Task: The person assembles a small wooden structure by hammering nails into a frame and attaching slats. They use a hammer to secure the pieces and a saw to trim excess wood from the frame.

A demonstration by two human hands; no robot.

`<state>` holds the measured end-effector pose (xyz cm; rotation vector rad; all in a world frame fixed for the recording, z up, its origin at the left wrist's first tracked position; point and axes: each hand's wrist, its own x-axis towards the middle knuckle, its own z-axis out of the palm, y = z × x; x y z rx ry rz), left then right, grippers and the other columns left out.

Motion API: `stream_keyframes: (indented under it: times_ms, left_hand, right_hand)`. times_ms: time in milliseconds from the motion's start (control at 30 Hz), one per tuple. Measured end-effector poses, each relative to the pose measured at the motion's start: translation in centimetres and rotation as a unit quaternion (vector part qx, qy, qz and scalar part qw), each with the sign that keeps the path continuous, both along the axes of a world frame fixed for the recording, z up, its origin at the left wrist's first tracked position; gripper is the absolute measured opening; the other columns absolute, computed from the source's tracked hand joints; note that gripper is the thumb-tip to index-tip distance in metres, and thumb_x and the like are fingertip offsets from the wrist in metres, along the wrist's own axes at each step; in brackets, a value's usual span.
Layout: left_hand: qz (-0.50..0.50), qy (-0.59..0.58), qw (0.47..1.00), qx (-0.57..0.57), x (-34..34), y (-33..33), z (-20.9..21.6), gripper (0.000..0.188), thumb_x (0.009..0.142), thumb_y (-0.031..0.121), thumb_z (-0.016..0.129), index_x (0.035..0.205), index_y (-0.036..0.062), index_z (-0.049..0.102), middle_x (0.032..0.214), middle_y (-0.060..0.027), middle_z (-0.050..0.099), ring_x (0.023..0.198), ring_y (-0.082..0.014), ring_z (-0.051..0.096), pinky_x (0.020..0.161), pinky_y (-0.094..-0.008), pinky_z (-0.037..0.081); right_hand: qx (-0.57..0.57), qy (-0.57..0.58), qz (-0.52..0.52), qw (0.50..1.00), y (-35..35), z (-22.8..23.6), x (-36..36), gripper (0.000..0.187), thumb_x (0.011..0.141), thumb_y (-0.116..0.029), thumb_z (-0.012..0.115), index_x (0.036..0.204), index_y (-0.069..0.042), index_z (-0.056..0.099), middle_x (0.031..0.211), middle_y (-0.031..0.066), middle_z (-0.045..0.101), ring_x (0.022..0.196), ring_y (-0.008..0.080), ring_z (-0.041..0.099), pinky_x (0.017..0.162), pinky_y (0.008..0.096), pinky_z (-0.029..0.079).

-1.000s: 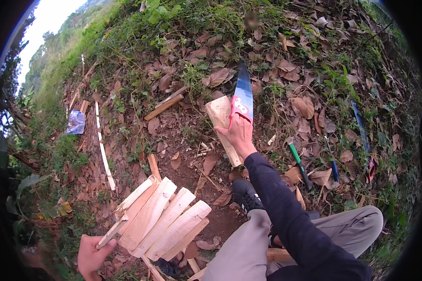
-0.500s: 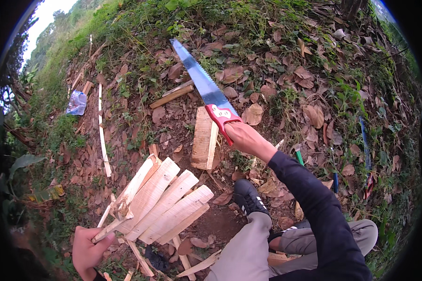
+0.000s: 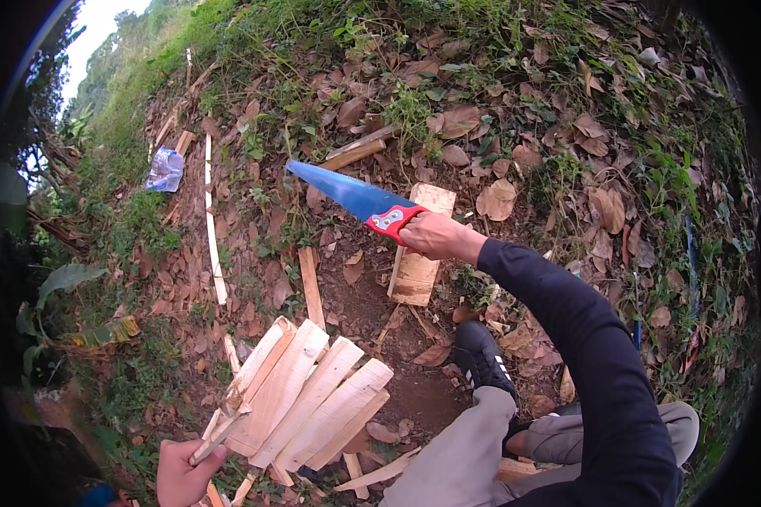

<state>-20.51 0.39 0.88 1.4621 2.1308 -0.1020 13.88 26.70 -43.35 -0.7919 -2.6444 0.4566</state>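
Note:
My right hand (image 3: 438, 236) is closed round the red handle of a hand saw (image 3: 336, 191), whose blade points left and slightly away. Below that hand, a rough wooden block (image 3: 417, 275) lies on the ground, partly hidden by hand and handle. My left hand (image 3: 188, 475), at the lower left, pinches the near end of a thin wooden slat (image 3: 221, 434). Against it rests a fanned pile of pale wooden slats (image 3: 334, 406); whether the hand bears the whole pile I cannot tell.
Dry leaves and weeds cover the slope. A long pale strip (image 3: 211, 224), a clear plastic bag (image 3: 165, 171) and wood offcuts (image 3: 355, 154) lie farther off. Another saw (image 3: 692, 270) is at far right. My shoe (image 3: 480, 359) stands near the block.
The saw has swung from pointing steeply away to pointing more to the left, its tip now lower. My left hand keeps its grip on the slat. The whole view has shifted a little.

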Motion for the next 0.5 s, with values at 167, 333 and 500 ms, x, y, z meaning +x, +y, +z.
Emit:
stream_keyframes:
  times_ms: [167, 333, 500]
  left_hand:
    - [-0.005, -0.02, 0.999, -0.03, -0.9, 0.1, -1.7, 0.032, 0.091, 0.017, 0.07, 0.066, -0.0009, 0.059, 0.052, 0.0035, 0.042, 0.052, -0.0039, 0.036, 0.048, -0.0277, 0.027]
    - [-0.051, -0.016, 0.998, -0.027, -1.4, 0.9, -3.9, 0.032, 0.086, 0.02, 0.076, 0.069, -0.0044, 0.065, 0.046, -0.0062, 0.043, 0.044, -0.0082, 0.039, 0.046, -0.0312, 0.03]
    - [-0.081, -0.029, 0.995, -0.042, -0.5, 1.3, -3.1, 0.03, 0.084, 0.015, 0.075, 0.063, -0.0031, 0.063, 0.045, -0.006, 0.043, 0.042, -0.0089, 0.041, 0.045, -0.0304, 0.03]
  right_hand:
    - [0.077, -0.014, 0.004, 0.997, -5.7, 2.2, 7.8, 0.03, 0.086, -0.024, 0.069, 0.093, -0.003, 0.05, 0.093, 0.0128, 0.063, 0.094, 0.031, 0.063, 0.088, 0.042, 0.05]
    - [0.018, 0.017, -0.039, 0.999, -7.0, 3.0, 10.1, 0.031, 0.081, -0.018, 0.072, 0.094, -0.003, 0.048, 0.09, 0.0142, 0.061, 0.086, 0.0339, 0.064, 0.079, 0.0434, 0.051]
    - [0.017, -0.04, -0.026, 0.999, -4.7, 3.2, 8.4, 0.034, 0.078, -0.019, 0.074, 0.094, -0.003, 0.048, 0.089, 0.0125, 0.061, 0.089, 0.0306, 0.064, 0.082, 0.0415, 0.051]
